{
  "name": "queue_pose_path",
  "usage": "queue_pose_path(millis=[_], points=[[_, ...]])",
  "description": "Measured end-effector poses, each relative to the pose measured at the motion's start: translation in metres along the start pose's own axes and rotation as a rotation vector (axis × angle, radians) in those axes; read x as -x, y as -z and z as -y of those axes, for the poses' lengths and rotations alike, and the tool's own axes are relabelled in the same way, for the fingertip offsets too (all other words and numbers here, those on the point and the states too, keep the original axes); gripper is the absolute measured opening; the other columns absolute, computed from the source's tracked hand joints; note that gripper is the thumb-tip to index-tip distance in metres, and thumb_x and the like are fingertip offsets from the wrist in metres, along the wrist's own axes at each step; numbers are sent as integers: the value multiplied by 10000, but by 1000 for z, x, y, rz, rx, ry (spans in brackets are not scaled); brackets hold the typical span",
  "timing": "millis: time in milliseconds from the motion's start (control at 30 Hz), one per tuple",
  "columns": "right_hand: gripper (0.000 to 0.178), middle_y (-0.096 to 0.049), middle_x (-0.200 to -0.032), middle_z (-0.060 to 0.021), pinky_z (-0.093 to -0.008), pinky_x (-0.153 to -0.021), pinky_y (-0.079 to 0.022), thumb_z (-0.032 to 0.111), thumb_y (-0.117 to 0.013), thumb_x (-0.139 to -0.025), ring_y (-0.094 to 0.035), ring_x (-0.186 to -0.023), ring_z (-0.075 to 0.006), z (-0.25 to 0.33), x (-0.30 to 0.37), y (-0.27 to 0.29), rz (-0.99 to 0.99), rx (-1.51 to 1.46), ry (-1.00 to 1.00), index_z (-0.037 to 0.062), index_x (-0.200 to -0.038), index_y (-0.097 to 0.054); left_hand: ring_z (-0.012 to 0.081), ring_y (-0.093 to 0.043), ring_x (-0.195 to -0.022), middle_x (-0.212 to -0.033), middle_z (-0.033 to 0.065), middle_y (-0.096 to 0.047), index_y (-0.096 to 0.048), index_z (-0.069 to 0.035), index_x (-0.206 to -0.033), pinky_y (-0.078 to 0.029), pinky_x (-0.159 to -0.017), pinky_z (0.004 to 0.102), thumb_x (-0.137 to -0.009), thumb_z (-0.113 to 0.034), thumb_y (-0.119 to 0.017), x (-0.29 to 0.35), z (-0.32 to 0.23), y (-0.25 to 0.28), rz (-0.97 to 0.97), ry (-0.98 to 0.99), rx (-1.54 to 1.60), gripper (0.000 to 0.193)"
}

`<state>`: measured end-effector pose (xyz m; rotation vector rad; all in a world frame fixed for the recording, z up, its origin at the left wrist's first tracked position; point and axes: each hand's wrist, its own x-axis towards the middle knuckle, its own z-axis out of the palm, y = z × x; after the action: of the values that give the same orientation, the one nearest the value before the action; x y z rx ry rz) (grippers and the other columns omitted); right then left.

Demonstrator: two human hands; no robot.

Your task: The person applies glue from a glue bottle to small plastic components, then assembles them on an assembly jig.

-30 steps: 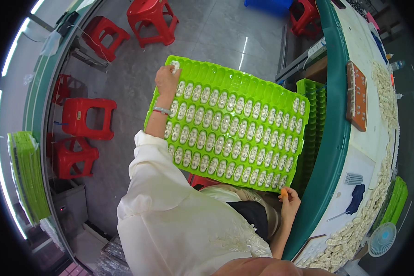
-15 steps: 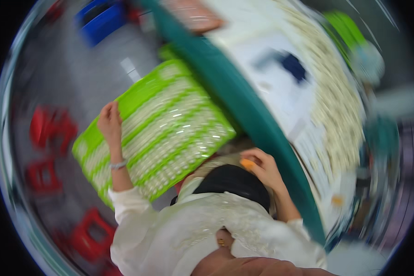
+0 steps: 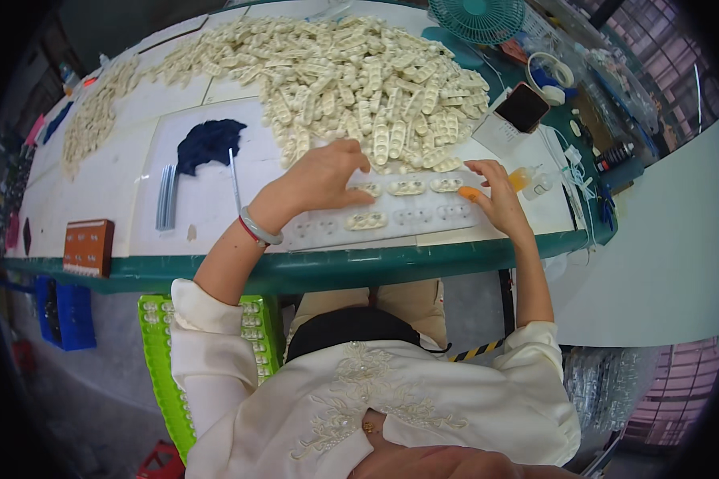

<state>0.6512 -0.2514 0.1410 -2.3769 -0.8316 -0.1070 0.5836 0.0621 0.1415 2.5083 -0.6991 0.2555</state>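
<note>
My left hand [image 3: 325, 177] is over a white slotted holder [image 3: 399, 217] at the table's front, thumb and fingers apart around one end of a cream three-cup plastic piece [image 3: 368, 189]. Whether it touches that piece is hard to tell. On the holder's right side, my right hand [image 3: 497, 199] has its fingers spread, an orange finger cover on one of them. Beside it lies another cream piece [image 3: 446, 185]. Between the hands sits a third piece [image 3: 406, 188], and one more piece [image 3: 366, 220] lies in the front row, where other recesses show bare.
A large heap of cream pieces [image 3: 367, 88] covers the back. Left are a dark blue cloth [image 3: 208, 145], light blue sticks [image 3: 166, 198] and a brown box [image 3: 88, 247]. Right are a phone [image 3: 522, 107], small bottles [image 3: 538, 185] and a green fan [image 3: 477, 17]. A green tray [image 3: 158, 343] stands below left.
The view has turned from the green tray to the table. My left hand has left the tray's edge, and both hands are now at the white holder.
</note>
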Motion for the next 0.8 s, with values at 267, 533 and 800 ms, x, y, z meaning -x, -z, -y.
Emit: queue_pose_path(millis=[267, 533, 800], points=[[309, -523, -1095, -104, -339, -865, -403, -6, -604, -758, -473, -1023, -272, -27, -21, -2, 155, 8, 191, 58, -1056, -553, 322, -589, -855, -896, 135, -577, -617, -15, -824, -481, -732, 407, -673, -247, -710, -19, -1, -6, 298, 175, -164, 292], [301, -531, -1001, -87, -245, -747, -433, 84, -663, -777, -511, -891, -156, 49, -1, -5, 106, -587, 18, -26, -1029, -541, 231, -629, -699, -770, 115, -652, -652, -9, -837, -493, -624, 322, -654, -312, -735, 16, 15, 38, -77, 227, 133, 364], [414, -606, -932, -71, -252, -729, -464, 53, -740, -720, -565, -801, -125, 256, 37, -162, 585, -668, 328, 14, -1087, -554, 59, -519, -561, -659, 19, -596, -667, -57, -885, -395, -496, 224, -659, -262, -795, 328, -94, 44, -785, 987, 97, 331]])
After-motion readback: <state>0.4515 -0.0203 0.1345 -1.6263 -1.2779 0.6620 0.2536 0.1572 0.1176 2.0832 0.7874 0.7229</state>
